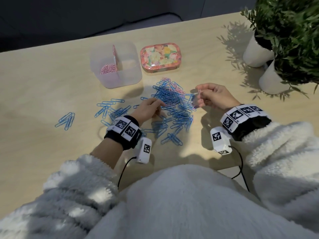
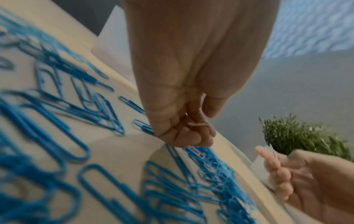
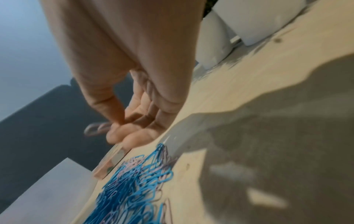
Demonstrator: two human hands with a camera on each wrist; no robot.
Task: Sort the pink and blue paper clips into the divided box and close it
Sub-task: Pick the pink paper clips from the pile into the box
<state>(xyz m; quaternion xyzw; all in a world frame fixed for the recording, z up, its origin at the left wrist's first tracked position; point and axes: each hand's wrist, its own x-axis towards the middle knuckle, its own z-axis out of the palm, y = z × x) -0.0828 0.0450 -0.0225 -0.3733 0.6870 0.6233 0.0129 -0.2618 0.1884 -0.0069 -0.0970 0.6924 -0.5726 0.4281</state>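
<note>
A translucent divided box (image 1: 133, 73) stands open at the back of the table, with pink clips (image 1: 107, 69) in its left compartment. The right compartment looks bare. Beside it lies the floral lid (image 1: 160, 57). A pile of blue clips (image 1: 172, 107) with a few pink ones mixed in covers the middle of the table. My left hand (image 1: 159, 108) rests on the pile's left side, its curled fingers holding a pink clip (image 2: 199, 125). My right hand (image 1: 200, 92) hovers over the pile's right edge and pinches a pink clip (image 3: 97, 128) between thumb and forefinger.
Two white pots (image 1: 257, 52) with green plants (image 1: 290, 31) stand at the back right. Loose blue clips (image 1: 66, 120) lie scattered to the left. The table's far edge runs just behind the box. Wrist camera cables hang over the near edge.
</note>
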